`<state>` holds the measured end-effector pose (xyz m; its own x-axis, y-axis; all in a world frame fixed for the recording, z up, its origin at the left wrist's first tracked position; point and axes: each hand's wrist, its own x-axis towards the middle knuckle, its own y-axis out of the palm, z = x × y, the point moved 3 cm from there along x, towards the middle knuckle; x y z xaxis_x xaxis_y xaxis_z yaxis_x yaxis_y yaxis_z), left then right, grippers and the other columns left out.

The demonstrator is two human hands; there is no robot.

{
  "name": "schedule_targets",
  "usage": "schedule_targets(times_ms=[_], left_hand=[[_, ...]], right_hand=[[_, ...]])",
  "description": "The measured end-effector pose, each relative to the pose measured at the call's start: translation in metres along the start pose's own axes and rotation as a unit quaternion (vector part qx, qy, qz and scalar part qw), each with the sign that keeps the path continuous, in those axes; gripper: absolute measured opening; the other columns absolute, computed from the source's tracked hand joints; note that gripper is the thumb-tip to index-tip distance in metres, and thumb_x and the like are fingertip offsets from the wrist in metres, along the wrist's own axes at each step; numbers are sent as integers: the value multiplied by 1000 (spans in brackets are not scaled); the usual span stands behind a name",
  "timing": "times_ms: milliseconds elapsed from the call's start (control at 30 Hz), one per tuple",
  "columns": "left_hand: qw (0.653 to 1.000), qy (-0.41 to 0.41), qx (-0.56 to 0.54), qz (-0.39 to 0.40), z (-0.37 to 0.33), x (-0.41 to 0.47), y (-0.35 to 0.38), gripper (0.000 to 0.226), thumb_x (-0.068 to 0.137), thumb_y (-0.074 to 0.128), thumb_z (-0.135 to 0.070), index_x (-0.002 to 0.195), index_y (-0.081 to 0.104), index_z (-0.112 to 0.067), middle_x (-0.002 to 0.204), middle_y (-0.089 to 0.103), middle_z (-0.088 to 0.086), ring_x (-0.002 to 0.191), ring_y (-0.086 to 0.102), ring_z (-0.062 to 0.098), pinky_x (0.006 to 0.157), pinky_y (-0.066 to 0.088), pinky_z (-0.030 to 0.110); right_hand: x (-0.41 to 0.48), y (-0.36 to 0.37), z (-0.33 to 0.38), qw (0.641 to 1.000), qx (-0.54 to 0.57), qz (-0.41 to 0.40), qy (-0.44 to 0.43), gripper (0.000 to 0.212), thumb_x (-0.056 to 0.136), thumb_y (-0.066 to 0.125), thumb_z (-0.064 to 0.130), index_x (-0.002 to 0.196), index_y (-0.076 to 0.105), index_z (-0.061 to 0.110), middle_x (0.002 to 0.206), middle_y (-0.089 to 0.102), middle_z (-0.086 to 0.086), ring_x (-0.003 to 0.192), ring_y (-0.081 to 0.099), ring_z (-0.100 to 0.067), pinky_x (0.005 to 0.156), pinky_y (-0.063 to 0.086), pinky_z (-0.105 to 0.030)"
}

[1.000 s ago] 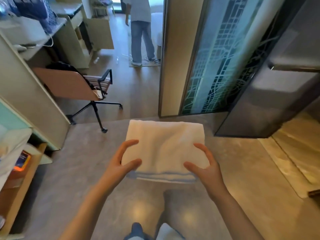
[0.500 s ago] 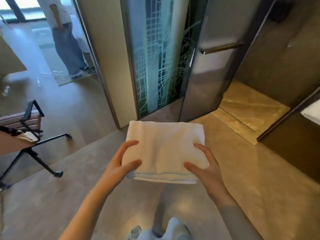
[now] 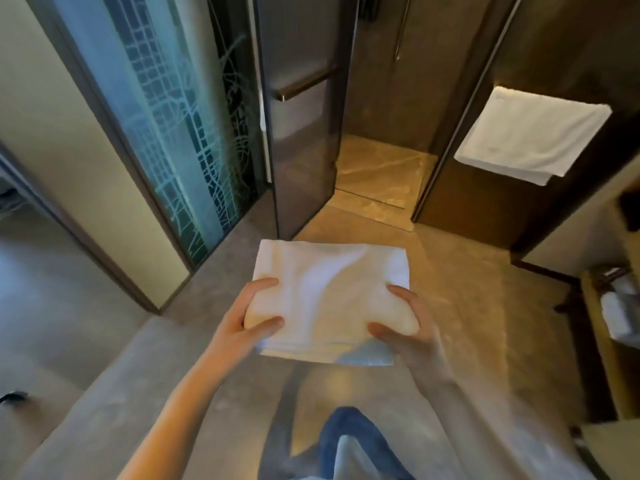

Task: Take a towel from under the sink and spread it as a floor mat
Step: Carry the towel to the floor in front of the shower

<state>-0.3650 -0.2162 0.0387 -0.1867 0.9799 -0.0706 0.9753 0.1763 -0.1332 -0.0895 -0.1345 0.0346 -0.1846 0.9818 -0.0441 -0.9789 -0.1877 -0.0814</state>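
On the far left of my feed stands a plain cream wall panel (image 3: 69,140) in a dark frame. Beside it is a tall frosted glass panel with a pale teal line pattern (image 3: 180,133). Below them runs the smooth grey stone floor (image 3: 104,393).

The left hand (image 3: 242,327) comes up from the bottom of the view on a bare forearm. It grips the left edge of the folded white terry towel (image 3: 329,292), with two digits curled over the top surface.

I see the towel held flat in the air in front of the body, above the floor and touching nothing but the two hands. It is a thick folded rectangle, not spread out.

Beyond the towel stands a dark grey glass door (image 3: 301,150) with a metal bar handle (image 3: 304,85).

The right hand (image 3: 412,327) grips the towel's right edge in the same way, its digits curled over the top.

Under the towel a leg in blue jeans (image 3: 356,441) shows.

Right of the door is a beige marble shower floor (image 3: 377,174), set in past a threshold.

Further right a second white towel (image 3: 530,136) hangs draped against a dark brown panel.

At the far right edge is a wooden shelf unit (image 3: 595,341) holding rolled white items, too blurred for me to identify.
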Motion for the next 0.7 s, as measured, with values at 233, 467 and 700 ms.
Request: schedule_targets(times_ms=[233, 467, 700], left_hand=[[998, 9, -1, 66, 5, 87, 26, 55, 79, 71, -22, 128, 50, -36, 120, 51, -27, 102, 55, -5, 72, 49, 13], [995, -5, 24, 94, 13, 223, 55, 56, 86, 71, -17, 130, 48, -43, 122, 50, -29, 102, 59, 2, 75, 55, 27], [991, 2, 53, 119, -15, 381, 82, 60, 75, 70, -43, 131, 48, -42, 133, 48, -23, 121, 52, 10, 89, 51, 38]], right_hand=[[47, -24, -9, 997, -25, -76, 4, 62, 66, 86, 2, 115, 63, 32, 103, 61, 33, 95, 57, 9, 73, 53, -18], [163, -53, -30, 993, -16, -113, 12, 62, 65, 88, 12, 111, 63, 44, 106, 60, 31, 94, 58, 6, 71, 55, -21], [310, -89, -21, 991, -35, -121, 35, 64, 66, 87, 26, 117, 57, 51, 112, 53, 37, 106, 54, 0, 80, 55, -31]])
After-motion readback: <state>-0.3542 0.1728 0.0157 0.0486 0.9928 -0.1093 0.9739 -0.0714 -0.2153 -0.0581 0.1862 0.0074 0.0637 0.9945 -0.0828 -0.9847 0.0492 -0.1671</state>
